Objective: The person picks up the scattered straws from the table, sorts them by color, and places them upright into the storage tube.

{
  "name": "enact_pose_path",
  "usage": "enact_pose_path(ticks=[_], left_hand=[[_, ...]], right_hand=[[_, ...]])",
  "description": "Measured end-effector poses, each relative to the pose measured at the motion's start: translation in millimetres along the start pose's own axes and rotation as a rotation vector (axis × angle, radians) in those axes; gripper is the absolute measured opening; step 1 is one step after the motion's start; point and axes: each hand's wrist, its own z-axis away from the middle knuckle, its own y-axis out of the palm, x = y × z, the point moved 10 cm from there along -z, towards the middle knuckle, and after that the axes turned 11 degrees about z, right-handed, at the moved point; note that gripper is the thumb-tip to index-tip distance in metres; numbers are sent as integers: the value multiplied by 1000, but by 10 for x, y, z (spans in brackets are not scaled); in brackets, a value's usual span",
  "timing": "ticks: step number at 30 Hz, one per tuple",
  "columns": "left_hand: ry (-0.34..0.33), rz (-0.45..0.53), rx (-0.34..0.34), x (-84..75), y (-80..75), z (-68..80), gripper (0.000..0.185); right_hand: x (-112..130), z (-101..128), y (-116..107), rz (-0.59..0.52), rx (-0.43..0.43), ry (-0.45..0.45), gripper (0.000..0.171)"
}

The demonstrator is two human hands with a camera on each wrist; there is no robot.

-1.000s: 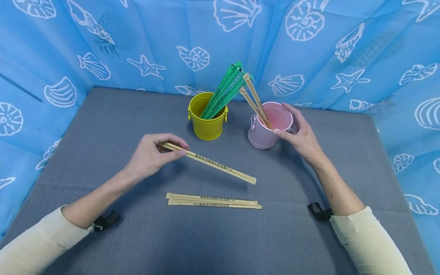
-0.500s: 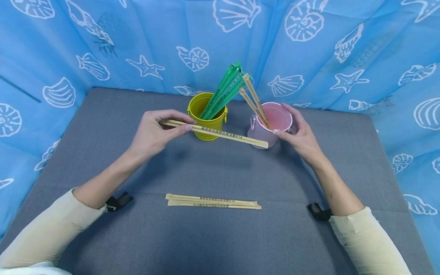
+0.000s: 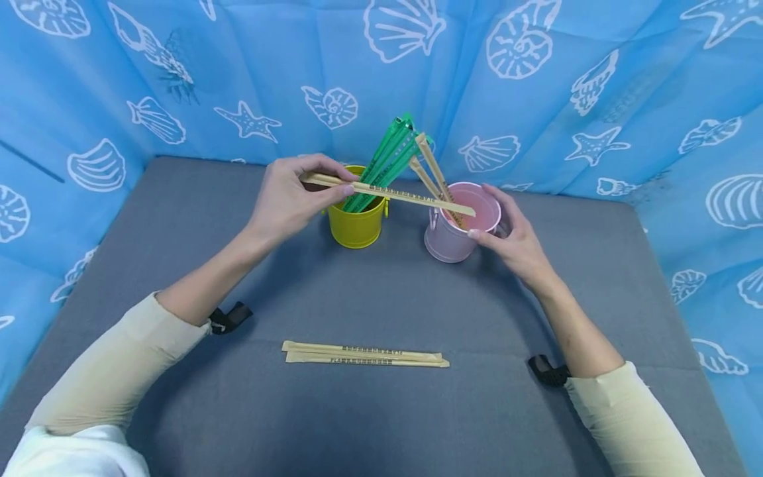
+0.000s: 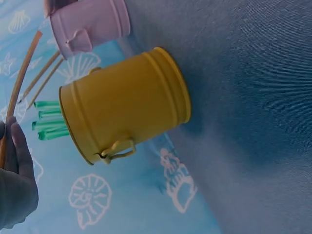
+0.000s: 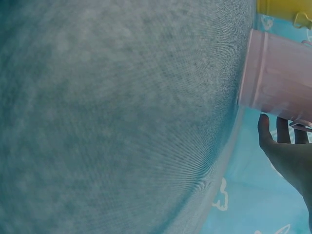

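Observation:
My left hand (image 3: 301, 195) pinches a paper-wrapped straw (image 3: 411, 197) between thumb and fingers near one end. The straw points right, its far end over the mouth of the small pink bucket (image 3: 450, 244). With thumb and fingers spread round the rim, my right hand (image 3: 515, 238) grips that bucket on its right side. Two beige wrapped straws (image 3: 432, 169) lean out of it to the left. Behind my left hand stands a yellow bucket (image 3: 356, 230) holding several green wrapped straws (image 3: 389, 156). In the left wrist view, the held straw (image 4: 22, 73) rises from the fingers.
A few more beige wrapped straws (image 3: 363, 354) lie flat on the grey tabletop (image 3: 369, 417), nearer the body. A blue curtain (image 3: 238, 59) with white shell prints hangs behind and at the sides, close to both buckets.
My left hand has moved up and to the right with the straw, from above the table to over the pink bucket. The right hand has kept its grip on the bucket.

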Motion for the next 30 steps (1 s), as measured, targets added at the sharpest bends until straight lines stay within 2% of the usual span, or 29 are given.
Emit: enact_pose_path(ticks=[9,16,22,26,30], left_hand=[[-36,-119,65,61,166,-220,13],[-36,-215,140,119,384,-346,8],[-49,-235,171,174,553,-424,5],[-24,-237,175,142,641,-470,4],[-17,-191,181,137,724,-517,5]], right_hand=[[-5,6,13,9,5,10,80],[-26,-11,12,-5,8,14,82],[-48,-2,13,-20,12,19,82],[-50,-12,17,-22,11,27,81],[-59,-19,14,-11,6,32,82]])
